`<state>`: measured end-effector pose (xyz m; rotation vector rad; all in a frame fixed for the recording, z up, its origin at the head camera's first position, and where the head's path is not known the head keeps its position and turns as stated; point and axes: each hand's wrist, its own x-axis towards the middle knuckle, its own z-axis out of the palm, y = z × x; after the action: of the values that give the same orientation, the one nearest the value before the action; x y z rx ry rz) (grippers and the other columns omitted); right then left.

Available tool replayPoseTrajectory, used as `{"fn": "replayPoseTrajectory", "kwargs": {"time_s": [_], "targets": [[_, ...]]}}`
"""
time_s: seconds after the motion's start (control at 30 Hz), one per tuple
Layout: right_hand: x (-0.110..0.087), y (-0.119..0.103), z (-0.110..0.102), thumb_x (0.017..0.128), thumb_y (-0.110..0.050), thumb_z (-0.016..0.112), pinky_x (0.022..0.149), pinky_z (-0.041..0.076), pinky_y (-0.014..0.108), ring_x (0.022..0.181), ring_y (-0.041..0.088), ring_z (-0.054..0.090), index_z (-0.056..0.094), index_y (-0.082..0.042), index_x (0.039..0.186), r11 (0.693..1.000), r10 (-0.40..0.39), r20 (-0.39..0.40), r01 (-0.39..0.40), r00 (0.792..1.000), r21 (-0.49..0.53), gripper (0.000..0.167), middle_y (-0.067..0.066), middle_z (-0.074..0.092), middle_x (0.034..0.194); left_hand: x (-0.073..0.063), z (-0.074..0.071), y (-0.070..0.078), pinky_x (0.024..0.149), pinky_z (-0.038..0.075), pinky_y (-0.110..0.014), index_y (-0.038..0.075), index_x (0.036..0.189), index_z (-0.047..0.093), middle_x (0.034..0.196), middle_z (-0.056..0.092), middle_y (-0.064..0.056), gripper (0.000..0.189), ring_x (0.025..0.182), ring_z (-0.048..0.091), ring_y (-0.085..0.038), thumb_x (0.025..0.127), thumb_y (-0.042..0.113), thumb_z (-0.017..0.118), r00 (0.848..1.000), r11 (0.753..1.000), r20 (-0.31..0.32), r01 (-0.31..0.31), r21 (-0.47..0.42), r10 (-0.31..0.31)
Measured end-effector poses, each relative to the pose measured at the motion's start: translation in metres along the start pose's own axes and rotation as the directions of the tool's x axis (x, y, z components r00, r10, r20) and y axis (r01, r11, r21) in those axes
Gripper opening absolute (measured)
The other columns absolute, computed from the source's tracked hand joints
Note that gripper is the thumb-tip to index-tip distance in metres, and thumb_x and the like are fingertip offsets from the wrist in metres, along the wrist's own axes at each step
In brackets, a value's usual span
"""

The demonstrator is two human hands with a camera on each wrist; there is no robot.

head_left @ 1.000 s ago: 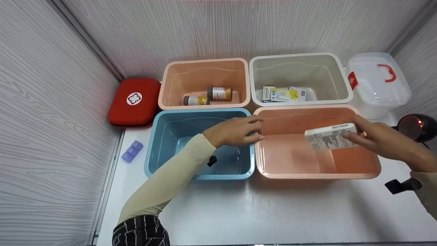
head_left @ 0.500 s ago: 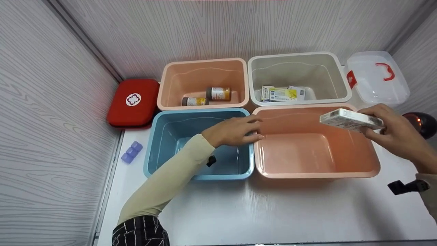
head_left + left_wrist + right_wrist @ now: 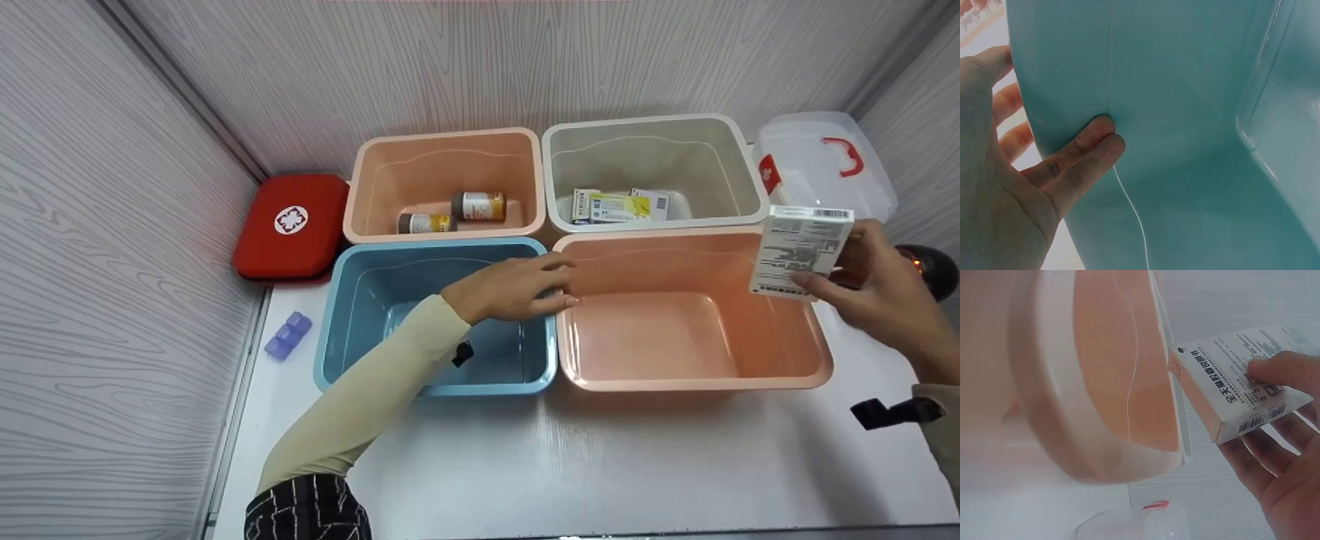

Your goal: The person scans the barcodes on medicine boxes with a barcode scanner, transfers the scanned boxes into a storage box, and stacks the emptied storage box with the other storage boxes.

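My right hand (image 3: 881,289) holds a white medicine box (image 3: 801,251) above the right side of the front orange bin (image 3: 660,386). In the right wrist view, my thumb lies on the printed face of the medicine box (image 3: 1241,379), with fingers behind it; a barcode runs along one edge. My left hand (image 3: 510,289) rests at the right rim of the blue bin (image 3: 442,390), its fingers extended and loosely bent. The left wrist view shows two fingers of the left hand (image 3: 1044,174) touching the blue inner wall and other fingers on the rim's far side.
Behind stand an orange bin (image 3: 450,135) with two bottles (image 3: 480,205) and a beige bin (image 3: 652,124) with several medicine boxes (image 3: 621,208). A red first-aid case (image 3: 289,225) and a purple pill box (image 3: 288,335) lie left. A clear lidded box (image 3: 825,165) stands right.
My right hand has moved right and up out of the front orange bin with the medicine box, turning it so its printed face shows. The left hand has stayed put.
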<state>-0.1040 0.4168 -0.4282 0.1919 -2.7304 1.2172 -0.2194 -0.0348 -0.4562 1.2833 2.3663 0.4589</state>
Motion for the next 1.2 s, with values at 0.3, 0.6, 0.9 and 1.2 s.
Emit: {"fn": "replayPoseTrajectory", "kwargs": {"time_s": [0.3,0.6,0.9,1.2], "targets": [[0.0,0.0,0.0,0.096,0.008,0.074,0.082,0.047,-0.002,0.097,-0.021,0.058,0.02,-0.022,0.171,0.999,-0.021,-0.014,0.021,1.0,-0.026,0.098,0.0,0.069,0.132,0.0,-0.001,0.0,0.128,0.041,-0.053,0.03,0.162,0.052,0.177,0.034,-0.004,0.055,0.153,0.049,-0.031,0.114,0.056,0.044,1.0,1.0,0.007,0.013,-0.005,-0.013],[-0.002,-0.002,0.006,0.098,0.001,0.077,0.071,0.038,0.001,0.08,-0.015,0.05,0.056,-0.009,0.154,0.974,-0.133,-0.161,0.098,0.978,-0.205,0.061,0.021,0.073,0.112,-0.001,-0.001,0.0,0.128,0.043,-0.05,0.029,0.16,0.053,0.176,0.037,-0.004,0.054,0.151,0.051,-0.029,0.114,0.055,0.045,1.0,1.0,0.0,0.005,0.001,-0.005],[-0.003,0.003,0.004,0.107,-0.004,0.059,0.059,0.039,0.005,0.081,-0.009,0.051,0.057,-0.008,0.154,0.981,-0.126,-0.182,0.095,0.975,-0.17,0.047,-0.008,0.056,0.115,-0.001,0.001,-0.002,0.127,0.043,-0.049,0.03,0.163,0.05,0.174,0.039,-0.005,0.055,0.15,0.053,-0.029,0.114,0.053,0.046,0.999,1.0,-0.03,-0.014,0.012,0.015],[-0.006,0.02,-0.004,0.104,-0.004,0.069,0.08,0.05,0.001,0.095,-0.012,0.064,0.045,-0.01,0.157,1.0,0.004,-0.326,-0.007,0.945,-0.005,0.058,-0.029,0.058,0.125,-0.001,0.001,-0.001,0.127,0.043,-0.052,0.032,0.163,0.05,0.175,0.038,-0.003,0.054,0.152,0.05,-0.03,0.113,0.054,0.047,1.0,1.0,-0.02,0.002,-0.007,-0.002]]}}
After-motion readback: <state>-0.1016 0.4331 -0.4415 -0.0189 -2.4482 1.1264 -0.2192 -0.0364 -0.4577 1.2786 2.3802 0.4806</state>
